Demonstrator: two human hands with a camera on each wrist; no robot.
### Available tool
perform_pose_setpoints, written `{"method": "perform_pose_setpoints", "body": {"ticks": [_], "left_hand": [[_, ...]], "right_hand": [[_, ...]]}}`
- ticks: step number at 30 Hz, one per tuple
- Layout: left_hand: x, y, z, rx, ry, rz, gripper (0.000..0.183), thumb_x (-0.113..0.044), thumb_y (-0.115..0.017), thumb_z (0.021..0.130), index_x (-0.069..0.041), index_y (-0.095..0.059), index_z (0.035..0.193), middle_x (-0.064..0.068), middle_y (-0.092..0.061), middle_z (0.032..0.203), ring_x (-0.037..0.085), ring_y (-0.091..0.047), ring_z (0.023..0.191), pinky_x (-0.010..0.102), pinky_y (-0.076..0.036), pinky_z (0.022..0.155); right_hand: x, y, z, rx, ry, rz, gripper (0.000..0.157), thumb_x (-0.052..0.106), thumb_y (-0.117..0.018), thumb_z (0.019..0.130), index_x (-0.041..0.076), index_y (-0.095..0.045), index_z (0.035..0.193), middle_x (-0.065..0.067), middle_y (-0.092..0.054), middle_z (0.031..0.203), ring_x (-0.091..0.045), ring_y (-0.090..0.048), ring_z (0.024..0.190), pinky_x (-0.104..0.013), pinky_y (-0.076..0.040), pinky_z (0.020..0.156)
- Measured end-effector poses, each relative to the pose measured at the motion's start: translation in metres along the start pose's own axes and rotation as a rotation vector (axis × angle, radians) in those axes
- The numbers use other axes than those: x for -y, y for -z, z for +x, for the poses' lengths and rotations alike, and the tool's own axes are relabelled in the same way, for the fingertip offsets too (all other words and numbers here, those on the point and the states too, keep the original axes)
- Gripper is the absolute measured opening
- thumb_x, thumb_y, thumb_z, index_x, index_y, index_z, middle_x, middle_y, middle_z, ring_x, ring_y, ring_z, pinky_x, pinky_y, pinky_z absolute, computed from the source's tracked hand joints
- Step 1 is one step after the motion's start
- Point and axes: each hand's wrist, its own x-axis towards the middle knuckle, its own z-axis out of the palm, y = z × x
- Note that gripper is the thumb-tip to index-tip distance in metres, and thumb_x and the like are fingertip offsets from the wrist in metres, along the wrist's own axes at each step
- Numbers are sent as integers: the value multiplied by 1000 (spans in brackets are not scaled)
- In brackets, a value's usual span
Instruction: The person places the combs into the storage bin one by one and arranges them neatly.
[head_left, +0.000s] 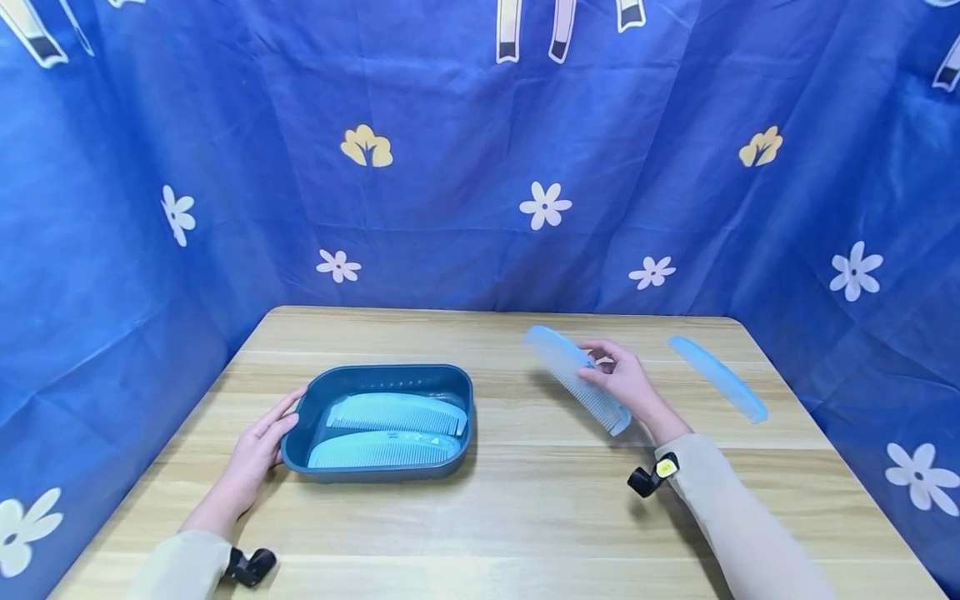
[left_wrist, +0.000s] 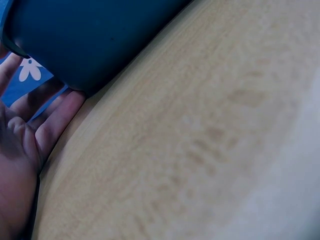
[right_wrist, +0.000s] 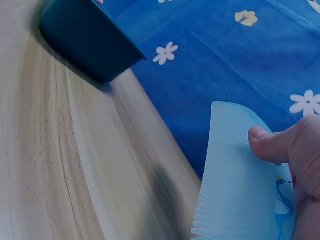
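My right hand pinches a translucent light blue comb, thumb on its face. The comb is tilted above the table, teeth toward the lower left. In the right wrist view, the held comb shows a blue bird-like print. My left hand touches the left end of a dark teal plastic basin, its fairly straight fingers against the outer wall and rim. Inside the basin lie two light blue combs, the back comb and the front comb. One more comb lies at the table's right.
The wood-patterned table is bordered at the back and sides by a blue curtain with flowers. A black wrist-worn device sits at the left cuff and another device at the right.
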Motion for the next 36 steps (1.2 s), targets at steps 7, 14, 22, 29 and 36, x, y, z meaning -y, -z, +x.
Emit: {"method": "perform_pose_setpoints", "body": {"ticks": [7,14,22,29,36], "left_hand": [[-2,0,0,1,8,-1,49,-32,-48,98,-26,-35,145,-23,-47,121,2,-63,89,21,-52,69],[-5,-2,0,-7,13,-14,49,-32,-49,97,-26,-36,144,-21,-54,114,4,-63,87,22,-52,68],[-4,-2,-1,-1,18,4,49,-32,-47,98,-27,-35,145,-22,-50,117,3,-62,90,22,-52,69],[-3,-1,2,13,-2,-11,48,-31,-47,98,-25,-35,145,-22,-51,116,3,-63,89,22,-52,68],[-1,-2,1,19,-21,-45,47,-27,-47,99,-24,-36,144,-20,-56,112,3,-63,85,22,-52,65]], "right_hand": [[10,-13,1,51,13,32,45,1,-72,79,-4,-57,121,-16,-56,95,-13,-52,62,-22,-47,59],[35,-28,-4,113,71,45,41,-4,-69,80,-8,-56,119,-23,-56,95,-16,-52,63,-21,-46,59],[61,-45,-12,168,80,20,39,-3,-67,82,-8,-55,120,-23,-56,98,-22,-54,69,-22,-46,62],[59,-55,-8,187,100,39,39,-2,-67,82,-6,-57,120,-23,-56,98,-24,-54,71,-22,-46,62],[41,-68,2,206,146,57,39,6,-70,83,2,-60,120,-15,-57,96,-20,-56,68,-25,-46,57]]}}
